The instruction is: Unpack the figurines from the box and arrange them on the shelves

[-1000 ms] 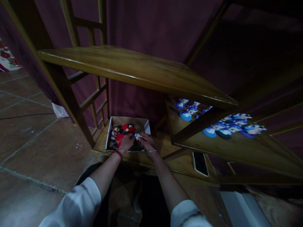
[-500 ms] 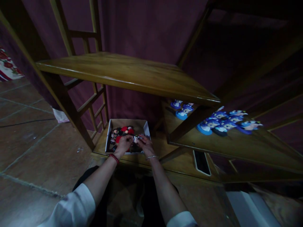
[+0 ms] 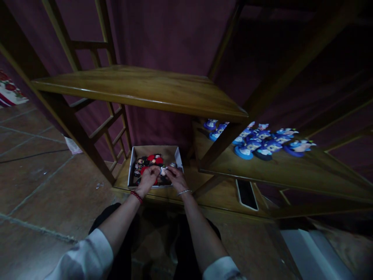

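An open cardboard box sits on the lowest wooden shelf, filled with small red and black figurines. My left hand, with a red bead bracelet on the wrist, and my right hand, with a thin silver bangle, are both over the box's near side. Their fingers meet and pinch a small pale figurine between them. What else lies under the hands is hidden.
A middle shelf to the right carries several blue and white figurines. A dark phone lies on the lowest shelf right of the box. A wide upper shelf board overhangs the box. Tiled floor spreads to the left.
Both hands stay at the box with their fingers closing together on the small pale figurine. The camera has shifted, so the shelves and box sit slightly further left and higher.
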Demonstrator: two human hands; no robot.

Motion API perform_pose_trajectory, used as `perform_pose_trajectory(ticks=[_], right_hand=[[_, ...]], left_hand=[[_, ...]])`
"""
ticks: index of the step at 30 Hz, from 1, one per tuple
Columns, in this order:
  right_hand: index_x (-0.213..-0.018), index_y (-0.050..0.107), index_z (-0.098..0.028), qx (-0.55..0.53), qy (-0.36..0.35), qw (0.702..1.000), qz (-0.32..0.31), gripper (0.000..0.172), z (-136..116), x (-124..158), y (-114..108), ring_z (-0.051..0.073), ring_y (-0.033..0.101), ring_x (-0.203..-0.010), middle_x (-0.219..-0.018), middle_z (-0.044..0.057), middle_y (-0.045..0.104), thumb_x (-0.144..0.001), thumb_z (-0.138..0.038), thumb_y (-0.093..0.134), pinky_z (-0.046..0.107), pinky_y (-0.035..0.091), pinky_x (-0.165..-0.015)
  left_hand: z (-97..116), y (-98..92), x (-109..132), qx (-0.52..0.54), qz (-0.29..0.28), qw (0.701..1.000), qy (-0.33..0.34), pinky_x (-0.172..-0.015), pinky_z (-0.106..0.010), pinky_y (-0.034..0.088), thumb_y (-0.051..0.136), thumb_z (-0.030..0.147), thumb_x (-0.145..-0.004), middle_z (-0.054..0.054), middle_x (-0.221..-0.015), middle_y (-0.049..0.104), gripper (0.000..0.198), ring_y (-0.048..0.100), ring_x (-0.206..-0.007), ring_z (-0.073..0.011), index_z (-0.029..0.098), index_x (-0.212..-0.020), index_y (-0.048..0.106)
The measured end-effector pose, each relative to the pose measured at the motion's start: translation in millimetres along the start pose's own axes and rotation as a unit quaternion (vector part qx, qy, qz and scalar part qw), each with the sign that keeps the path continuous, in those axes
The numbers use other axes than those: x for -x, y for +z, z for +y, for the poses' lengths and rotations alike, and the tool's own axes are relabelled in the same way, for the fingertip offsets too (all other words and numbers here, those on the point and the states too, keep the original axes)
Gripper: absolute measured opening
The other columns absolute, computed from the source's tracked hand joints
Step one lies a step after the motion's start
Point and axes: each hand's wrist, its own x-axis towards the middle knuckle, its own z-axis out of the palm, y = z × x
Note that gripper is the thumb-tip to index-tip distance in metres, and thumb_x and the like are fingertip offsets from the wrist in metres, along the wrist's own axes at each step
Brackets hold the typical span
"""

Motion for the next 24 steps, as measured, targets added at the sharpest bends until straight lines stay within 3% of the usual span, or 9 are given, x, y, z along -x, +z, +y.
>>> perform_pose_trajectory(ticks=[5,10,18,24], right_hand=[[-0.083,0.065,-0.021,0.010,0.001,1.000,-0.019,0.031,-4,8,2,0.015,0.060,-0.070,-0.079,0.000,0.067,-0.061,-0.042,0.060,0.027,0.051,-0.062],[-0.086,0.065,-0.021,-0.006,0.001,1.000,-0.014,0.034,-9,19,2,0.015,0.060,-0.068,-0.082,0.000,0.067,-0.062,-0.044,0.060,0.028,0.051,-0.064],[-0.085,0.066,-0.019,-0.007,-0.008,1.000,0.009,0.036,-22,34,-1,0.014,0.060,-0.061,-0.077,0.001,0.067,-0.059,-0.044,0.061,0.030,0.051,-0.062],[-0.085,0.066,-0.018,-0.026,-0.010,0.999,0.019,0.040,-30,50,-1,0.015,0.060,-0.061,-0.075,0.001,0.067,-0.053,-0.042,0.067,0.031,0.050,-0.065]], left_hand=[[3,-3.4,11,-0.012,0.013,1.000,-0.021,-0.050,-0.018,0.043,0.051,0.029,-0.071,0.001,-0.060,0.058,0.026,0.051,-0.049,-0.0071,0.011,-0.088,0.058],[20,-1.5,25,0.008,0.006,0.999,-0.039,-0.050,-0.019,0.043,0.054,0.028,-0.070,0.002,-0.057,0.058,0.027,0.052,-0.049,-0.0072,0.011,-0.091,0.059],[41,6.7,42,0.051,0.030,0.996,-0.070,-0.049,-0.017,0.044,0.053,0.016,-0.071,0.002,-0.057,0.058,0.016,0.051,-0.046,-0.0049,0.010,-0.084,0.059],[53,7.2,57,0.081,0.038,0.994,-0.066,-0.050,-0.019,0.044,0.059,0.020,-0.067,0.002,-0.055,0.058,0.015,0.051,-0.046,-0.0055,0.009,-0.077,0.059]])
